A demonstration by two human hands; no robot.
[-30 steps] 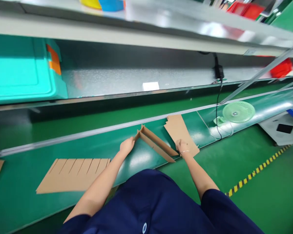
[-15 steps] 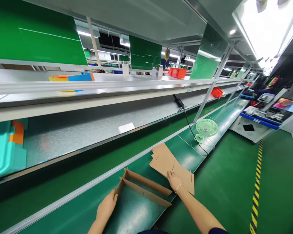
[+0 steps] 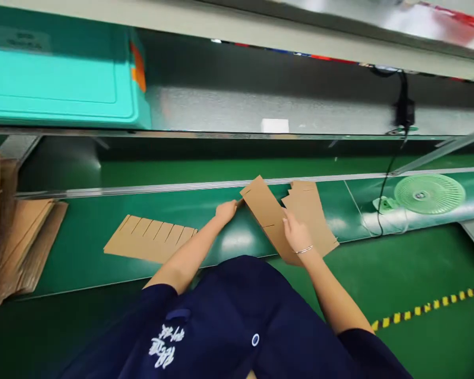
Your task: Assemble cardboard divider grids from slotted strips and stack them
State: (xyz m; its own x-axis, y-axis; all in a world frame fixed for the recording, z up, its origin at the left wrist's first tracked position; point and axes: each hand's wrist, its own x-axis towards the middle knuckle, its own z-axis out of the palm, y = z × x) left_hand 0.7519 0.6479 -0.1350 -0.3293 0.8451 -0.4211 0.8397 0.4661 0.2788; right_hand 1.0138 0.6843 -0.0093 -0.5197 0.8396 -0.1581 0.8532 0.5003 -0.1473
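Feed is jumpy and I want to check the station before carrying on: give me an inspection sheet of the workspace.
Surface: green belt, glossy, with glare patches.
Job's things: folded cardboard piece under both hands, overlapping a flat cardboard blank.
Clutter: slotted cardboard sheet lying flat to the left; cardboard stack at the belt's left end.
Hands: left hand at the piece's far left end; right hand on its near part; grip unclear.
Cables: black cable drops from an adapter across the belt, beside the fan.
Surroundings: teal crate on the shelf above; yellow-black floor tape.
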